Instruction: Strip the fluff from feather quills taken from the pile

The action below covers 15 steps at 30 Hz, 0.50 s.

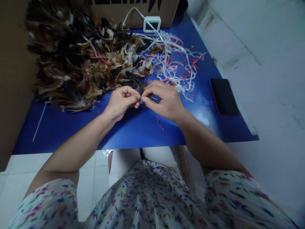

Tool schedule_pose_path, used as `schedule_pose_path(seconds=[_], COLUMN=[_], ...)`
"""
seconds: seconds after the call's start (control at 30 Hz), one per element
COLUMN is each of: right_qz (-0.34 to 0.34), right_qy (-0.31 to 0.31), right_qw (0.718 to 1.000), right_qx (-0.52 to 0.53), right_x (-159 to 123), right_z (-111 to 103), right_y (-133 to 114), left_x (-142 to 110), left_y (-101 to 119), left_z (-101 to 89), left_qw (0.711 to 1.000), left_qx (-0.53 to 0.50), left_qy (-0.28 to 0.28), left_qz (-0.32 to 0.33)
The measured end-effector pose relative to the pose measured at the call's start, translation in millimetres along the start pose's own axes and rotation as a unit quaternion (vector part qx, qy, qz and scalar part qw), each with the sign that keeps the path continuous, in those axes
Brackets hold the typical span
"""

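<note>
Over the blue table, my left hand (pixel 121 102) and my right hand (pixel 165 98) meet fingertip to fingertip. My left thumb and forefinger pinch the base of a small dark feather bunch (pixel 140 86), whose tips point away from me. The right thumb and forefinger are pressed together at the same base; what they grip there is too small to make out. Just beyond both hands lies a big heap of brown and black feathers (pixel 95 70). A tangle of white and red strips (pixel 176 63) spreads behind my right hand.
A black phone (pixel 224 96) lies at the table's right side. At the back stand a small white-framed device (pixel 152 24) and a cardboard box (pixel 133 14). Brown cardboard (pixel 14 63) rises along the left. Red thread (pixel 160 123) and a thin white stick (pixel 39 122) lie near the front.
</note>
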State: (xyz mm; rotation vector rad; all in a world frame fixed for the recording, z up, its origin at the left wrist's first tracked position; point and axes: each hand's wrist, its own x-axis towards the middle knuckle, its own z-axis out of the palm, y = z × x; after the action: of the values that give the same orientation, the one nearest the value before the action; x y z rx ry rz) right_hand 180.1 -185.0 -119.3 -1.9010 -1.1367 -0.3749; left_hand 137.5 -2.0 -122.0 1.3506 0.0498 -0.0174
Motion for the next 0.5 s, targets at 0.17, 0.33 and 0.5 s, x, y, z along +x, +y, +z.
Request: schedule_pose_path(seconds=[0.17, 0.33, 0.5], right_qz=[0.066, 0.046, 0.014], right_qy=[0.000, -0.013, -0.001], right_qw=[0.995, 0.998, 1.000], right_qx=[0.078, 0.036, -0.013], right_x=[1.0, -0.8, -2.0], right_z=[0.9, 5.7, 7.1], right_y=[4.3, 7.9, 6.8], left_x=[1.2, 2.5, 4.9], left_y=[2.2, 2.3, -1.3], left_z=[-1.0, -1.4, -4.1], left_qw=[1.000, 1.000, 0.998], left_qx=[0.007, 0.007, 0.040], left_qy=[-0.005, -0.015, -0.011], left_qz=[0.014, 0.017, 0.056])
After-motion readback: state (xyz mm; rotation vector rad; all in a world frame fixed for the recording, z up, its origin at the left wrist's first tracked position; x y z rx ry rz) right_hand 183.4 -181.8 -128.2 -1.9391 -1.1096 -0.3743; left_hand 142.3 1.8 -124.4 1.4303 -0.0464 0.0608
